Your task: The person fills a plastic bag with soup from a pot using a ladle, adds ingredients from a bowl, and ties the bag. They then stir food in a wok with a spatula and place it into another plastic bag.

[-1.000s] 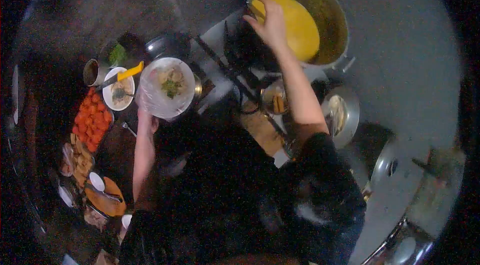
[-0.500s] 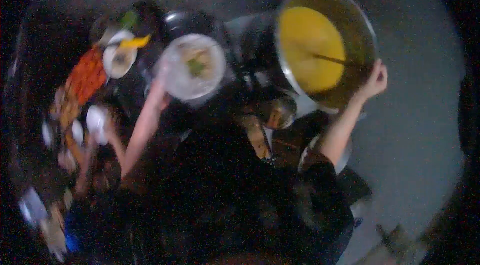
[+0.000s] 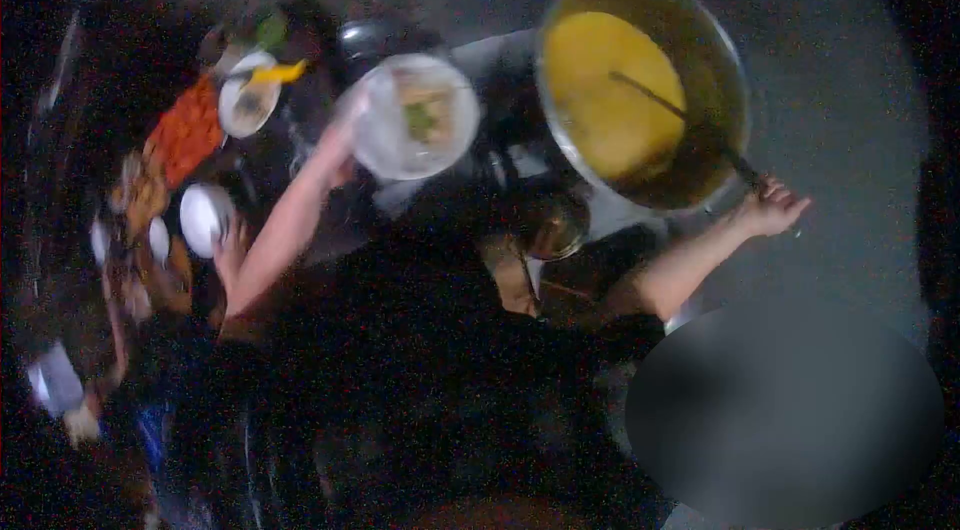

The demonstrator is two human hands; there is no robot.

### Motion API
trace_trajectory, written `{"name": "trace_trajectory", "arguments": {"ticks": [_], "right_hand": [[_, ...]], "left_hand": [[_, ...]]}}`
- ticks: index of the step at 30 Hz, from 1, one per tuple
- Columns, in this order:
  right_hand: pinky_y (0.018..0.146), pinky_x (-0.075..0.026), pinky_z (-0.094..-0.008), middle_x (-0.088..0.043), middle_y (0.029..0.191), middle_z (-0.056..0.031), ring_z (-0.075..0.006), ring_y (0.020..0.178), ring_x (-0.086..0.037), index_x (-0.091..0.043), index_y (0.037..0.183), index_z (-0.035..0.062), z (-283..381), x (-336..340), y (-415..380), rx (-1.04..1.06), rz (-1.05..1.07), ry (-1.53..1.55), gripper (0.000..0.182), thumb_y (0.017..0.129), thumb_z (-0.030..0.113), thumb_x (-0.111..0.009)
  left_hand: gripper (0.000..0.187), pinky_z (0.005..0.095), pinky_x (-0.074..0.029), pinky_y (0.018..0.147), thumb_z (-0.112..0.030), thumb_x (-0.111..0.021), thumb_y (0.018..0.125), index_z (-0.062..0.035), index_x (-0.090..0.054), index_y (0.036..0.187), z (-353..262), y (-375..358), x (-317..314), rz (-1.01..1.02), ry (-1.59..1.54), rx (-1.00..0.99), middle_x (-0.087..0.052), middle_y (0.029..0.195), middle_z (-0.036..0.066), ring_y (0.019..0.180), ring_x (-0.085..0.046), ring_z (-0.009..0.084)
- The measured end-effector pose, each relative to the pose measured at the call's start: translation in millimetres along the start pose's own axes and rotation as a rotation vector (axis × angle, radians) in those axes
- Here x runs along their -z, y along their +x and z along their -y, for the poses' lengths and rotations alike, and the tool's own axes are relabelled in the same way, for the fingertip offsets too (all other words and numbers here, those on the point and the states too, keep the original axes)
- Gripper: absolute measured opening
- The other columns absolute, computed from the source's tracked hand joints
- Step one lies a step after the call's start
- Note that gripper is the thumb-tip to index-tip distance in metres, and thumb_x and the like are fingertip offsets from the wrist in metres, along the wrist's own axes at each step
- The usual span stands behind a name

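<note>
My left hand [image 3: 350,135] grips the left rim of a white bowl [image 3: 462,120], which holds pale food with something green on top. To the right stands a large metal pot [image 3: 722,60] of yellow liquid [image 3: 615,80]. A long dark ladle handle [image 3: 655,98] slants out of the liquid and over the pot's near right rim. My right hand [image 3: 775,210] is closed round the end of this handle, with some fingers sticking out. The ladle's head is hidden in the liquid.
Another person's hand [image 3: 230,245] holds a white bowl [image 3: 205,218] at the left. Behind it lie orange-red food [image 3: 187,130] and a white dish [image 3: 250,108] with a yellow item [image 3: 280,74]. A small metal container [image 3: 556,235] sits below the pot.
My left hand and its bowl have moved right, closer to the pot. My right hand has shifted down and slightly right, and the ladle handle's angle has changed.
</note>
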State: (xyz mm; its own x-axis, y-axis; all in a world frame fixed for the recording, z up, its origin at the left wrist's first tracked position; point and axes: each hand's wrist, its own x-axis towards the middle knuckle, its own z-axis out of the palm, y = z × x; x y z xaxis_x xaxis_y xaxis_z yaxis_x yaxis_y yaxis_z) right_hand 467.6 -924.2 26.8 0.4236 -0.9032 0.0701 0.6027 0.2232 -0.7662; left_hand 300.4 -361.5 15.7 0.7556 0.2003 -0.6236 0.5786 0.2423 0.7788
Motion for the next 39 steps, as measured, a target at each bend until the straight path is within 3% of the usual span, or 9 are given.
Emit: {"name": "trace_trajectory", "arguments": {"ticks": [3,11,16,20,24,27,32,36,39], "right_hand": [[0.057,-0.046,-0.0326,-0.056,0.072,-0.0128,-0.0210,0.059,-0.052,-0.053,0.075,0.0003,75.1,31.4,-74.1,-0.066,0.896,0.059,0.021,0.079,0.020,-0.049],[0.050,-0.042,-0.0247,-0.055,0.067,-0.0037,-0.0128,0.058,-0.051,-0.053,0.071,0.0039,-45.1,-68.8,-149.7,-0.006,0.252,-0.185,0.011,0.075,0.014,-0.057],[0.041,-0.037,-0.0246,-0.049,0.056,-0.0031,-0.0133,0.043,-0.044,-0.047,0.070,0.0083,-9.4,-71.8,-138.6,-0.143,0.165,-0.008,0.016,0.076,0.020,-0.055],[0.045,-0.031,-0.0305,-0.034,0.044,-0.0021,-0.0150,0.042,-0.033,-0.035,0.051,0.0107,98.5,-36.7,-153.8,-0.002,0.623,-0.058,0.033,0.081,0.023,-0.041],[0.045,-0.027,-0.0267,-0.034,0.046,-0.0018,-0.0121,0.042,-0.031,-0.036,0.051,0.0082,52.8,-7.4,-137.6,0.224,0.652,-0.434,0.029,0.077,0.015,-0.047],[0.051,-0.040,-0.0287,-0.050,0.062,-0.0021,-0.0139,0.053,-0.046,-0.044,0.066,0.0067,-28.6,-55.5,-171.4,0.031,0.310,-0.242,0.017,0.070,0.007,-0.061],[0.041,-0.026,-0.0255,-0.028,0.046,0.0031,-0.0104,0.042,-0.031,-0.040,0.061,0.0105,17.9,-67.8,-134.0,-0.050,0.085,-0.024,0.022,0.078,0.017,-0.052],[0.042,-0.016,-0.0267,-0.021,0.044,0.0023,-0.0097,0.040,-0.021,-0.027,0.053,0.0123,114.4,-27.0,-149.8,0.185,0.806,0.114,0.031,0.082,0.016,-0.036],[0.054,-0.037,-0.0350,-0.043,0.053,-0.0040,-0.0205,0.048,-0.043,-0.044,0.057,0.0081,134.7,-14.4,-173.1,0.673,1.200,-0.491,0.017,0.073,0.012,-0.048]], "left_hand": [[0.070,0.0360,-0.035,0.087,-0.059,-0.043,0.073,-0.0086,-0.036,0.121,9.5,21.2,47.9,-0.033,0.026,0.035,-0.043,0.117,0.009,0.106,-0.041,0.0216],[0.039,0.0225,-0.034,0.045,-0.043,-0.048,0.078,-0.0091,-0.052,0.096,-4.7,37.2,36.1,-0.274,0.391,0.143,-0.055,0.076,0.001,0.058,-0.048,0.0092],[0.038,0.0222,-0.038,0.045,-0.045,-0.048,0.078,-0.0102,-0.052,0.093,-2.2,48.1,23.4,-0.168,0.018,0.107,-0.055,0.075,0.001,0.061,-0.051,0.0092],[0.044,0.0226,-0.043,0.049,-0.051,-0.045,0.077,-0.0109,-0.050,0.096,-23.6,58.6,0.8,-0.190,-0.125,0.066,-0.056,0.081,0.000,0.069,-0.055,0.0108],[0.046,0.0235,-0.044,0.051,-0.051,-0.044,0.078,-0.0110,-0.048,0.099,-28.0,96.9,1.8,-0.077,-0.035,0.030,-0.055,0.085,0.001,0.069,-0.055,0.0108],[0.048,0.0251,-0.046,0.055,-0.051,-0.043,0.078,-0.0092,-0.047,0.101,-43.2,96.7,-7.5,0.003,0.036,-0.006,-0.056,0.086,0.002,0.072,-0.056,0.0119],[0.040,0.0238,-0.044,0.045,-0.045,-0.043,0.079,-0.0090,-0.050,0.097,-44.4,90.1,-47.7,0.040,0.003,-0.093,-0.056,0.082,0.003,0.065,-0.055,0.0125],[0.038,0.0230,-0.048,0.046,-0.041,-0.042,0.081,-0.0089,-0.048,0.100,-59.6,90.7,-62.8,0.103,-0.053,-0.085,-0.056,0.086,0.004,0.068,-0.056,0.0136],[0.052,0.0204,-0.049,0.045,-0.051,-0.037,0.081,-0.0064,-0.046,0.106,-60.7,101.4,-79.9,0.098,-0.025,-0.129,-0.056,0.092,0.007,0.070,-0.059,0.0137]]}}
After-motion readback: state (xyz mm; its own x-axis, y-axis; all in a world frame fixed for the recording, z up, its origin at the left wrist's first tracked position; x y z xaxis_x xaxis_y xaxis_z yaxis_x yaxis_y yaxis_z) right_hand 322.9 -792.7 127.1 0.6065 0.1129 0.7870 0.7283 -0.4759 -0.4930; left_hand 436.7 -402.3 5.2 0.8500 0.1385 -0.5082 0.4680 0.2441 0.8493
